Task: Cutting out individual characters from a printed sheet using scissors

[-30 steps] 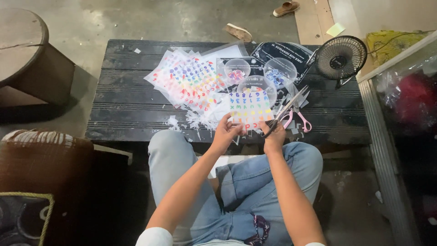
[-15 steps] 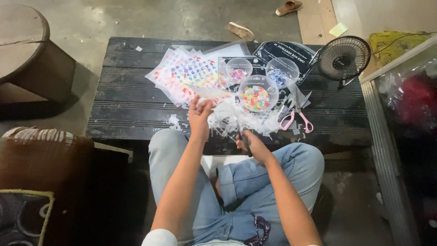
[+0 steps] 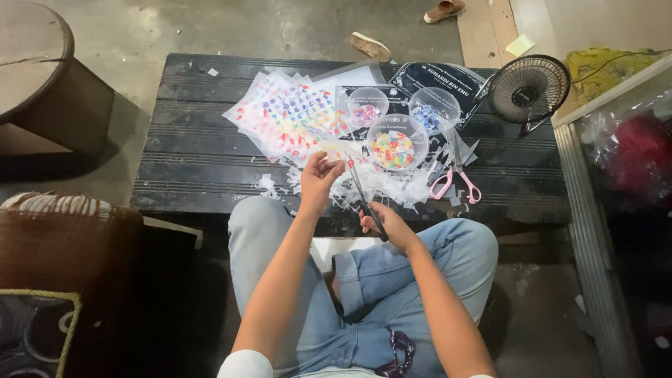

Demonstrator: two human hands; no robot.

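Scissors (image 3: 365,199) work above a low dark bench (image 3: 189,161).
Head view: right hand (image 3: 389,225) is closed around the scissors; left hand (image 3: 318,176) pinches a small clear strip (image 3: 334,149) at the blade tips. Fingers are near the blades, so a slip could cut them, or the strip could drop among the scraps (image 3: 381,183).

Person, lower centre of frame: light blue jeans (image 3: 364,294), cuffs rolled; white short sleeves (image 3: 245,365) at bottom edge; bare forearms; left hand (image 3: 318,178) and right hand (image 3: 388,225) ungloved.

A small black fan (image 3: 528,89) stands beside pink-handled scissors (image 3: 453,183) on the bench.
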